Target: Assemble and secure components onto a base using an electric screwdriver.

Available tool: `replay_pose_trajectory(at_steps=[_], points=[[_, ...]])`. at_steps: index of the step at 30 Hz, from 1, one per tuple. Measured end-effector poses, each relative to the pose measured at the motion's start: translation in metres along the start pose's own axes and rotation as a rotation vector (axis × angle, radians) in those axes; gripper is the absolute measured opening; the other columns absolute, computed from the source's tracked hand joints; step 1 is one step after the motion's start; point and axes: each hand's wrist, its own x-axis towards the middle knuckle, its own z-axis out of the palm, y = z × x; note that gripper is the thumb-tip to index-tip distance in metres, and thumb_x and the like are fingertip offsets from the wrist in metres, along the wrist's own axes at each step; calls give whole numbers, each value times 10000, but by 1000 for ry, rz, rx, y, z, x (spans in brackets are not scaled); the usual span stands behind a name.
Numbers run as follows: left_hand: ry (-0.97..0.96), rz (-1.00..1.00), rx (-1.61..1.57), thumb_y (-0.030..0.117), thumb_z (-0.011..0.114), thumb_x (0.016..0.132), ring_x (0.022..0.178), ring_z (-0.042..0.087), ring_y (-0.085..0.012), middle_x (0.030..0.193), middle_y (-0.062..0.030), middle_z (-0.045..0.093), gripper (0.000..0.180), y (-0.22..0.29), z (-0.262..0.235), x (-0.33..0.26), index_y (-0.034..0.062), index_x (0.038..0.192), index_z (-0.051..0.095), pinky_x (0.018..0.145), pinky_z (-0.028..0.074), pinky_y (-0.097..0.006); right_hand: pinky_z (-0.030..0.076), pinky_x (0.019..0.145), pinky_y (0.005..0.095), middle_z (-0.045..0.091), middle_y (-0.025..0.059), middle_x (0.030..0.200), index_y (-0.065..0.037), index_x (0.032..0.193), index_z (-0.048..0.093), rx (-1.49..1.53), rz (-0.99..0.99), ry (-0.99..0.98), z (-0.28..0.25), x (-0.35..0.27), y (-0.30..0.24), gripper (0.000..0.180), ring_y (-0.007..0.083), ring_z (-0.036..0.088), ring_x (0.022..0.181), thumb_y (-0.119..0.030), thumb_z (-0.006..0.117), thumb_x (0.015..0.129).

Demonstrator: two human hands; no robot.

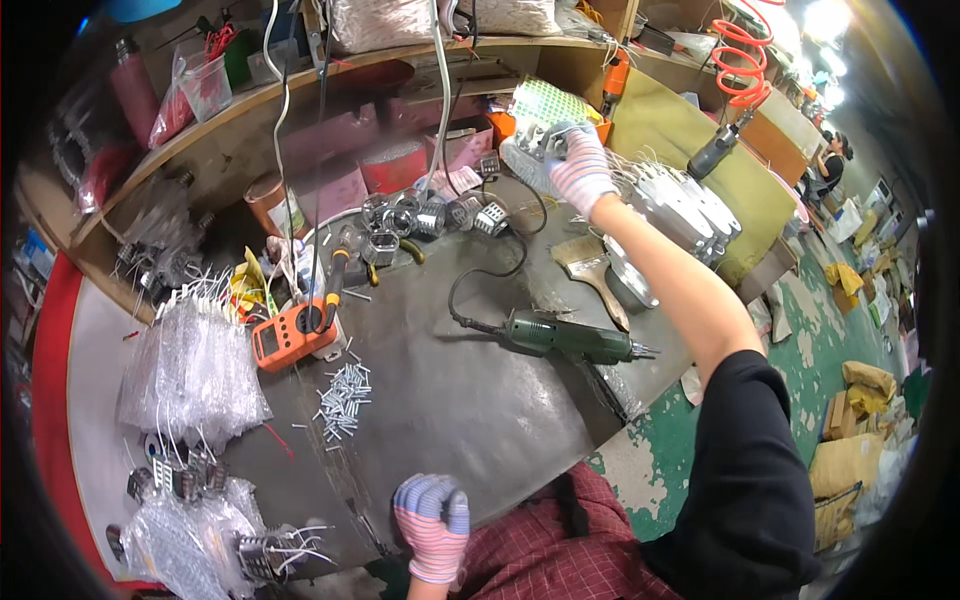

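My right hand (583, 172), in a striped knit glove, reaches to the back of the bench. Its fingers close at a clear, shiny part (528, 160) beside an orange bin (498, 122); the fingertips hide what they grip. My left hand (433, 515), gloved alike, is curled at the bench's front edge, and nothing shows in it. A green electric screwdriver (570, 338) lies across the bench between my hands, its bit pointing right. Beyond it a paint brush (592, 275) lies beneath my right forearm. Loose screws (343, 402) form a pile on the left.
An orange meter (290, 335) stands near bubble-wrapped parts with white wires (190, 370). Clear-topped parts (395, 220) crowd the bench's back. White housings (685, 205) are stacked right of my hand. Cables (443, 90), a coiled red hose (742, 60) and a hanging driver (715, 150) come from above.
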Motion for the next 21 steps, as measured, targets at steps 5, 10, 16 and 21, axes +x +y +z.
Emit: replay_pose_trajectory(at_steps=[5, 10, 16, 21], points=[[94, 28, -12, 280, 753, 810, 1131, 558, -392, 1194, -176, 588, 424, 29, -27, 44, 57, 1149, 627, 1003, 447, -489, 461, 957, 389, 644, 147, 1008, -49, 1105, 631, 427, -376, -60, -102, -41, -79, 398, 337, 592, 977, -28, 656, 709], [146, 183, 0, 437, 846, 728, 1211, 539, -385, 1274, -182, 575, 817, 47, -49, 127, 40, 1361, 515, 1046, 431, -468, 487, 867, 269, 610, 10, 1038, -75, 1011, 637, 1002, -35, -558, -155, -105, -129, 288, 109, 596, 921, 33, 620, 745], [-133, -306, -800, 64, 779, 847, 1030, 602, -118, 1125, -48, 649, 398, 32, -41, 87, 25, 1198, 595, 938, 494, -302, 486, 866, 310, 604, 59, 1029, -37, 1089, 647, 1239, -73, -792, -133, -169, -160, 305, 166, 584, 974, -16, 626, 785], [134, -341, -820, 76, 733, 891, 1155, 573, -166, 1263, -74, 601, 574, 6, -16, 26, 13, 1398, 472, 1035, 449, -337, 498, 881, 281, 644, 48, 1104, -15, 1206, 652, 1516, 383, -1037, -120, -214, -177, 305, 105, 590, 992, -74, 644, 907]])
